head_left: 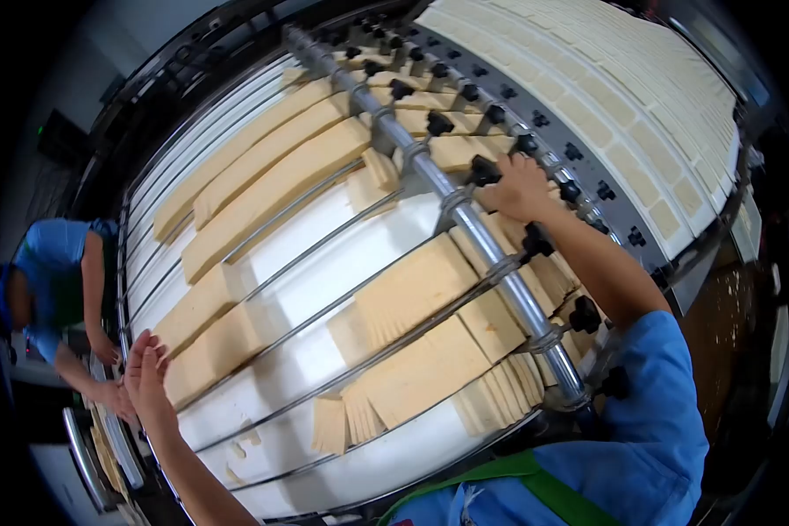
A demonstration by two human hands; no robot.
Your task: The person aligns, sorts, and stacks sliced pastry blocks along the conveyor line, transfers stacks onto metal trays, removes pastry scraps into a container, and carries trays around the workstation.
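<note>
My left hand is raised at the left end of the conveyor, fingers loosely bent and apart, holding nothing I can see. Close beside it ends a lane of stacked thin, pale-yellow rectangular biscuits. Across the conveyor, my right hand reaches beyond the metal bar. Its partly spread fingers rest on or just above biscuits by a black knob; contact is hard to make out. Nearer to me, more biscuit rows lie between the rails, some fanned over.
Thin metal rails divide the white belt into lanes, with broken bits near the front. Several black knobs line the bar. Flat biscuits cover another belt at upper right. A co-worker in blue stands at the left, hands near mine.
</note>
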